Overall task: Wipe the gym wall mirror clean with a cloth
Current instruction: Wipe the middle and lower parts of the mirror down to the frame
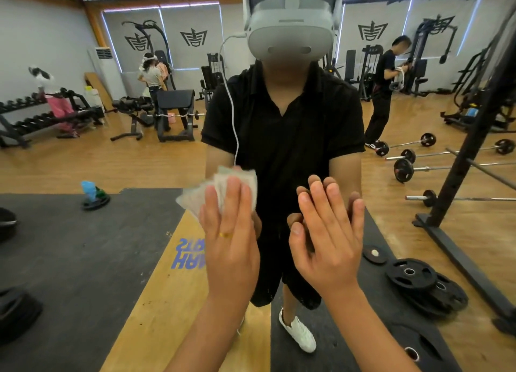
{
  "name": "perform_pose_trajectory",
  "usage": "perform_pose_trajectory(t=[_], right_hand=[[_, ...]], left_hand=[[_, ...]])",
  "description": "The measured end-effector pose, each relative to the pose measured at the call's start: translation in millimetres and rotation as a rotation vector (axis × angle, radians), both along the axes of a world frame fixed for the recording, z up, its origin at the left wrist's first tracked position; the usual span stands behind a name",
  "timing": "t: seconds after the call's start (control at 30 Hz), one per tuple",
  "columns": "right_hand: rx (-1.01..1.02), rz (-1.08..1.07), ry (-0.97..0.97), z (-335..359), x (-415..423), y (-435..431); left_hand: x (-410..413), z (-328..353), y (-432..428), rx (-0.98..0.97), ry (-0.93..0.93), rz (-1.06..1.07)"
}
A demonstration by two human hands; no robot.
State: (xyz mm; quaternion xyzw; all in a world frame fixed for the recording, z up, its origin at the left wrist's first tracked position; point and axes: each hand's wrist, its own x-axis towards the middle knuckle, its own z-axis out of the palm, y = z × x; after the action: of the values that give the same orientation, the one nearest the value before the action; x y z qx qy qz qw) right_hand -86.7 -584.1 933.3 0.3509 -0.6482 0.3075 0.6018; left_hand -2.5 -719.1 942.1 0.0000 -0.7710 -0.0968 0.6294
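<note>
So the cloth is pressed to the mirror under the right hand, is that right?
No: in the head view the cloth is pressed to the mirror under the left hand; the right hand is bare.

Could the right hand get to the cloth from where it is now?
Probably yes. The right hand is open, flat toward the mirror, close beside the left hand, with nothing between them. But the left hand covers the near side of the cloth; only its top and far-left edges show.

Left hand [231, 249] wears a gold ring [225, 235].
</note>
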Motion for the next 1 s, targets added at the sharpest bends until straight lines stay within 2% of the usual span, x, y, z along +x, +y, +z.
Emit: perform_pose_trajectory(t=[0.1, 0.37, 0.6, 1.0], right_hand=[[0.002, 0.007, -0.006, 1.1, 0.5, 0.2], [0.012, 0.03, -0.007, 4.0, 0.5, 2.1], [0.021, 0.044, -0.001, 6.3, 1.3, 1.8], [0.053, 0.033, -0.03, 0.9, 2.8, 9.8]], left_hand=[[-0.3, -11.0, 6.2, 0.02, -0.031, -0.005], [-15.7, 76.2, 18.0, 0.019, 0.087, -0.081], [-15.8, 40.1, 16.0, -0.062, 0.091, 0.016], [-15.2, 31.3, 24.7, -0.004, 0.039, -0.025]])
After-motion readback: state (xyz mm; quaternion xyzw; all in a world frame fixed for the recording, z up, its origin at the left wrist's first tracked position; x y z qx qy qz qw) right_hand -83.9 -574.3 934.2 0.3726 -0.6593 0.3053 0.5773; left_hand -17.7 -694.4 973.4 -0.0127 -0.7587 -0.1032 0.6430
